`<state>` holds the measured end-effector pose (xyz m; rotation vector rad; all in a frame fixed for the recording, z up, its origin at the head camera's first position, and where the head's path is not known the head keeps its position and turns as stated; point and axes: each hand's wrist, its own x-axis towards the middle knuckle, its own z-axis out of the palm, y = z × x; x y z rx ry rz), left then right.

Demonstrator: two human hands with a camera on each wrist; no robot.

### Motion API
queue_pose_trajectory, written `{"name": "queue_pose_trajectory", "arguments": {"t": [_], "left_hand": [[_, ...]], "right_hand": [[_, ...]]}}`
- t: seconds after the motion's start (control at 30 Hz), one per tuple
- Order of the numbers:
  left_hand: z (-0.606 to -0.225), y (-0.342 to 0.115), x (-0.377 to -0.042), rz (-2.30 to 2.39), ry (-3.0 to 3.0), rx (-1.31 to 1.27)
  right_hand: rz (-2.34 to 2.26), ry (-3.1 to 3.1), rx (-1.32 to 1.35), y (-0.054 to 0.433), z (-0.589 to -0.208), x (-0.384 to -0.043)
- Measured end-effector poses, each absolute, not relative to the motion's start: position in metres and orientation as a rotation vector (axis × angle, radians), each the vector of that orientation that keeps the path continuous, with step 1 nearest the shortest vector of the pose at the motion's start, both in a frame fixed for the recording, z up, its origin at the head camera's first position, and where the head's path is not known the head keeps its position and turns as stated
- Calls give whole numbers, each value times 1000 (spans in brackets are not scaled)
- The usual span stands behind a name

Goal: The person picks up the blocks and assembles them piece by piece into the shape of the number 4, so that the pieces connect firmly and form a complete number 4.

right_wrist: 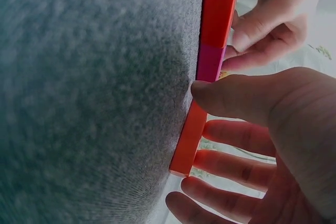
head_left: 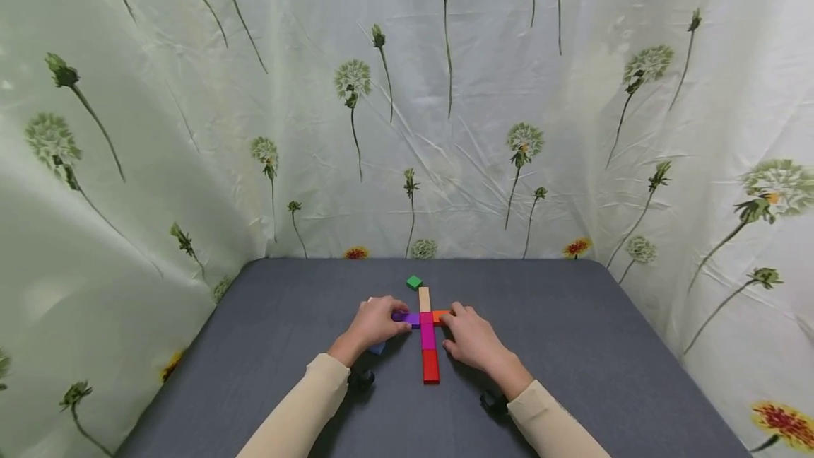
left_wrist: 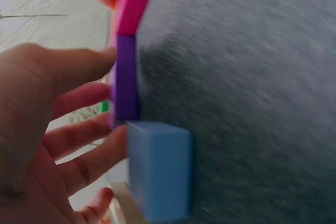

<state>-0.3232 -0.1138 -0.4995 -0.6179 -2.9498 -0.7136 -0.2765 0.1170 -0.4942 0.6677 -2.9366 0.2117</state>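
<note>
Wooden-looking blocks form a cross on the table: a beige block (head_left: pixel 425 299) at the far end, magenta blocks (head_left: pixel 428 336) in the middle and a red block (head_left: pixel 431 367) nearest. My left hand (head_left: pixel 376 321) pinches the purple block (left_wrist: pixel 126 80), the cross's left arm, thumb on the near side and fingers beyond. On the other side, my right hand (head_left: pixel 473 338) has thumb and fingers around the orange block (right_wrist: pixel 189 140), the right arm. Both blocks sit right at the magenta centre. Partly under my left hand lies a blue block (left_wrist: pixel 160 171).
A green block (head_left: pixel 414 282) lies just past the beige one. Another pale wooden block (left_wrist: pixel 126 203) shows beside the blue block in the left wrist view. The dark grey table (head_left: pixel 305 288) ends at a flower-printed curtain (head_left: pixel 305 104) behind and along both sides.
</note>
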Motion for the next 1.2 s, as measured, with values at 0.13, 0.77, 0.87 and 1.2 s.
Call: {"name": "queue_pose_trajectory", "arguments": {"t": [0.13,0.77,0.87,1.2], "left_hand": [[-490,-111,-328,-709,-2989,-586],[-480,-96,-388,-733,-2942,-573],[-483,-93,-391,-707,-2991,-602],[-493,-93,-402,-580,-3112,-541]], "right_hand": [[208,-2924,677,116,-494,-277],[139,-2897,678,113,-496,-277],[133,-2896,683,114,-498,-275],[109,-2897,691,113,-496,-274]]}}
